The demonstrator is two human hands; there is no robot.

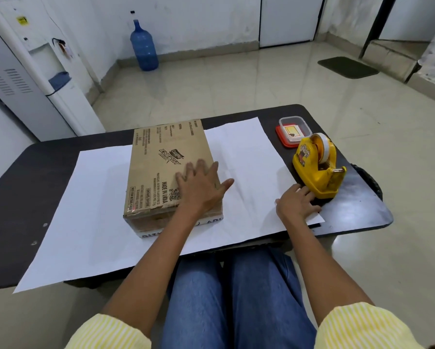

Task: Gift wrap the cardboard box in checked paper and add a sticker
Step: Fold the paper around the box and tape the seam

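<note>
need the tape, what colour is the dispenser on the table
Yellow; the tape dispenser shows best in the head view.

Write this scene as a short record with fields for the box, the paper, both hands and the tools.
box: cardboard, lies flat on the paper, unwrapped
paper: white side up, spread on the dark table
tools: yellow tape dispenser and small clear container, right of the paper
left hand: rests flat on the box top, fingers straight
right hand: on the paper's right edge beside the dispenser; grip unclear
</note>
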